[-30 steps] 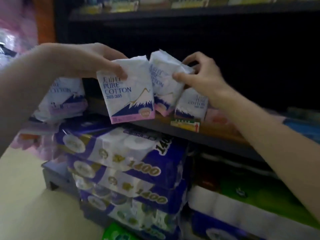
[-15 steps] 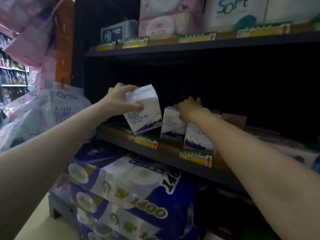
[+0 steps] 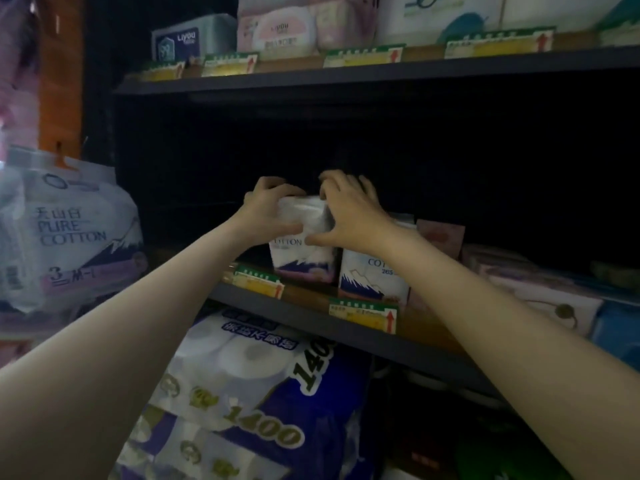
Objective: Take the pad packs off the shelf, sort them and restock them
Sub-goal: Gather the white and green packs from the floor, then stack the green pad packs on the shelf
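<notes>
A white Pure Cotton pad pack with a blue mountain print stands upright on the dark middle shelf. My left hand grips its left top edge. My right hand curls over its top and right side, thumb pressed on the front. A second, similar pack stands right beside it on the shelf, untouched. The back of the shelf is dark and whatever sits there is hidden.
A big Pure Cotton multipack hangs at the left. Purple 1400 toilet-roll packs are stacked below the shelf. Pink and white packs lie on the shelf's right part. Yellow price tags line the edge. Tissue packs fill the upper shelf.
My left hand carried its pack rightward and set it down on the shelf next to the other pack. My right hand came over onto the same pack; the camera view tilted up.
</notes>
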Demonstrator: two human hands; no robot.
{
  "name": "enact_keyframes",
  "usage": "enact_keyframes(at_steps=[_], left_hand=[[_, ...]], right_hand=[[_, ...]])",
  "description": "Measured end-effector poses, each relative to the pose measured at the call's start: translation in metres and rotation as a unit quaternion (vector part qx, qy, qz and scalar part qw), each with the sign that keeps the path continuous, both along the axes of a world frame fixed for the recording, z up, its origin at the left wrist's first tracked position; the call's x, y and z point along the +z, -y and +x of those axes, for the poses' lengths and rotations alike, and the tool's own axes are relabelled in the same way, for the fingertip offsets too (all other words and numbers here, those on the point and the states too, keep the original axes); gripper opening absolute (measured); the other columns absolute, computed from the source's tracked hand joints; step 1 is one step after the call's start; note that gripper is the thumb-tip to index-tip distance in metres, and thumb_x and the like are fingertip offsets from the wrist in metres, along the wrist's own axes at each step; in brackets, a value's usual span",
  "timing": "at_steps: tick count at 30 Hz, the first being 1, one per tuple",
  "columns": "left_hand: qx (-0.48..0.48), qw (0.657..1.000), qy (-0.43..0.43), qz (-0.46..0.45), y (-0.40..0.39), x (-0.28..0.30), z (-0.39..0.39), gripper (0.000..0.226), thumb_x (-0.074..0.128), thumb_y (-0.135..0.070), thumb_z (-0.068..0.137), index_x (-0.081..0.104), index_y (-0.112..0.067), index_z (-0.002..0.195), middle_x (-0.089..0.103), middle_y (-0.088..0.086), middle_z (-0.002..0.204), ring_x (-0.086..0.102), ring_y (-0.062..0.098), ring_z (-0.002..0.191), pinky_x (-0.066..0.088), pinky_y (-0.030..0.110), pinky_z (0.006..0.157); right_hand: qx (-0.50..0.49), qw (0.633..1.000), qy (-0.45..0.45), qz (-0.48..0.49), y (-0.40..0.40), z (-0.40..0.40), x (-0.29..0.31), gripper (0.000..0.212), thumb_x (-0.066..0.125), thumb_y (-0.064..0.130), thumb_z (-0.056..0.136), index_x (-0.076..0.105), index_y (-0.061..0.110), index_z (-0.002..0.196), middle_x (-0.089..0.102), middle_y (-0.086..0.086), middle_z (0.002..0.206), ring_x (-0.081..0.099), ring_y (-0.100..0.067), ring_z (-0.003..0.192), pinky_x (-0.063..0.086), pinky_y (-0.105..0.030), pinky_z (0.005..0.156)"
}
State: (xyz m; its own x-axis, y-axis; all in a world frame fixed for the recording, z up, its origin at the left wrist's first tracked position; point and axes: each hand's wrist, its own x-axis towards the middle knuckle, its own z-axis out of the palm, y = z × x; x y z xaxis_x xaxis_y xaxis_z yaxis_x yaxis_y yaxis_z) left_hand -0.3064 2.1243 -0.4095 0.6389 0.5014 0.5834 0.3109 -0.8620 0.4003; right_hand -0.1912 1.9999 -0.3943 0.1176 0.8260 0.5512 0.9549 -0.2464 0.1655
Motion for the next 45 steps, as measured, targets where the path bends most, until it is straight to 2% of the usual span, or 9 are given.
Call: enact_keyframes(at_steps=[5, 15, 18, 22, 26, 29, 35, 38, 45], left_hand=[[-0.013, 0.997, -0.072, 0.038, 0.002, -0.021, 0.017, 0.058, 0.068, -0.015, 0.083, 0.044, -0.019, 0.136, 0.034, 0.011, 0.14, 0.039, 0.029, 0.126, 0.036, 0.034, 0.098], [0.058, 0.998, -0.026, 0.028, 0.022, -0.045, 0.024, 0.057, 0.052, -0.013, 0.095, 0.028, -0.022, 0.146, 0.02, 0.003, 0.154, 0.035, 0.031, 0.132, 0.036, 0.039, 0.1], [0.102, 0.988, 0.056, 0.103, 0.032, -0.055, 0.0, 0.053, 0.052, -0.009, 0.092, 0.038, -0.024, 0.141, 0.029, 0.004, 0.15, 0.029, 0.031, 0.133, 0.033, 0.048, 0.1], [0.025, 0.938, 0.205, 0.279, 0.05, -0.11, -0.033, 0.036, 0.045, -0.006, 0.08, 0.05, -0.018, 0.113, 0.049, 0.009, 0.12, 0.043, 0.028, 0.109, 0.035, 0.041, 0.088], [-0.147, 0.872, 0.109, 0.455, 0.069, -0.177, -0.046, 0.02, 0.039, -0.01, 0.089, 0.048, -0.018, 0.104, 0.044, 0.003, 0.115, 0.046, 0.022, 0.101, 0.032, 0.039, 0.092], [-0.218, 0.858, 0.068, 0.461, 0.088, -0.231, -0.063, 0.017, 0.038, -0.013, 0.092, 0.048, -0.018, 0.105, 0.045, 0.002, 0.116, 0.046, 0.021, 0.099, 0.035, 0.039, 0.092], [-0.226, 0.895, -0.202, 0.326, 0.113, -0.375, -0.109, 0.038, 0.05, -0.019, 0.071, 0.048, -0.02, 0.109, 0.05, 0.003, 0.112, 0.047, 0.023, 0.098, 0.036, 0.036, 0.088], [-0.217, 0.85, -0.431, 0.211, 0.127, -0.439, -0.122, 0.05, 0.061, -0.021, 0.081, 0.05, -0.023, 0.129, 0.052, 0.005, 0.133, 0.05, 0.025, 0.121, 0.039, 0.04, 0.1], [-0.221, 0.746, -0.622, 0.088, 0.147, -0.519, -0.123, 0.059, 0.043, -0.017, 0.097, 0.016, -0.019, 0.149, 0.005, 0.004, 0.158, 0.011, 0.023, 0.144, 0.015, 0.041, 0.114]], right_hand=[[-0.068, 0.994, 0.039, -0.073, -0.014, 0.001, -0.017, 0.069, 0.067, 0.049, 0.077, 0.036, 0.014, 0.127, 0.06, -0.006, 0.118, 0.054, -0.025, 0.114, -0.001, -0.051, 0.115], [-0.103, 0.989, 0.064, -0.088, -0.02, -0.004, -0.017, 0.069, 0.065, 0.043, 0.082, 0.034, 0.013, 0.135, 0.056, -0.008, 0.126, 0.048, -0.025, 0.122, -0.003, -0.05, 0.116], [-0.041, 0.997, 0.065, 0.014, 0.007, -0.011, -0.02, 0.046, 0.057, 0.034, 0.088, 0.044, 0.014, 0.128, 0.054, -0.004, 0.124, 0.046, -0.023, 0.121, -0.003, -0.044, 0.115], [0.114, 0.976, 0.069, 0.174, 0.064, -0.018, -0.066, 0.022, 0.055, 0.013, 0.082, 0.061, 0.005, 0.101, 0.062, -0.01, 0.104, 0.054, -0.027, 0.102, 0.029, -0.027, 0.099], [0.132, 0.984, 0.013, 0.116, 0.111, -0.021, -0.125, 0.022, 0.05, 0.015, 0.083, 0.062, 0.003, 0.096, 0.058, -0.015, 0.115, 0.045, -0.024, 0.113, 0.032, -0.023, 0.098], [0.179, 0.981, -0.037, 0.068, 0.132, -0.037, -0.179, 0.018, 0.05, 0.011, 0.085, 0.063, 0.001, 0.093, 0.058, -0.016, 0.112, 0.049, -0.025, 0.104, 0.036, -0.025, 0.094], [0.204, 0.926, -0.144, -0.284, 0.154, -0.069, -0.356, 0.034, 0.054, 0.014, 0.087, 0.055, 0.009, 0.12, 0.053, -0.01, 0.121, 0.051, -0.024, 0.107, 0.043, -0.03, 0.091], [0.14, 0.859, -0.174, -0.461, 0.155, -0.081, -0.442, 0.052, 0.046, 0.012, 0.094, 0.031, 0.009, 0.143, 0.028, -0.011, 0.149, 0.031, -0.028, 0.132, 0.032, -0.035, 0.107], [-0.048, 0.815, -0.201, -0.541, 0.149, -0.076, -0.561, 0.068, 0.043, 0.0, 0.095, 0.009, 0.019, 0.15, -0.018, -0.02, 0.154, -0.001, -0.038, 0.144, 0.012, -0.044, 0.116]])
